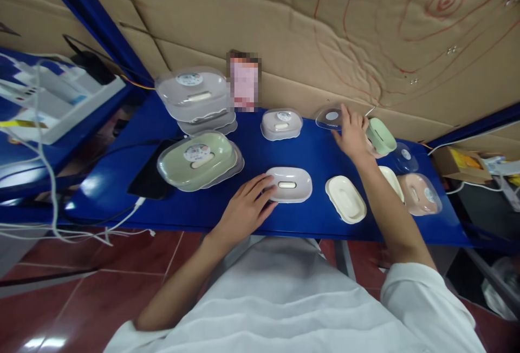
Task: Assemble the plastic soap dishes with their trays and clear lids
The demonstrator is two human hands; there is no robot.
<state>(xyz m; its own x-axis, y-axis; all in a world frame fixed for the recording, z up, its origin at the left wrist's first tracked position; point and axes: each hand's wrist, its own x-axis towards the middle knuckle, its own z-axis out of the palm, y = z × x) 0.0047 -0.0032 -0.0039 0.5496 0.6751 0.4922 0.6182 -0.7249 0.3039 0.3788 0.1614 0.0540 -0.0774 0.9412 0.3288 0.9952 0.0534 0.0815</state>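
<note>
My left hand [246,208] is at the left end of a pale grey oval soap box [299,185] with a white insert in its top, fingers and thumb around its rim. Farther back on the right, my right hand [352,133] has its thumb and fingers at the edge of a clear lid [326,118] with a round white sticker. A green oval piece [381,135] sits just right of that hand, on top of a pinkish piece. Between my arms lies a cream oval tray [346,200]. Fingertips of the right hand are partly hidden.
Lidded grey boxes [193,96] and a green one [197,159] stand stacked at the left. A lidded grey box [281,124] is at the back. A pink lidded box [420,194] and another clear lid [405,157] lie right. A black tablet-like slab [148,180] and cables [52,180] are left.
</note>
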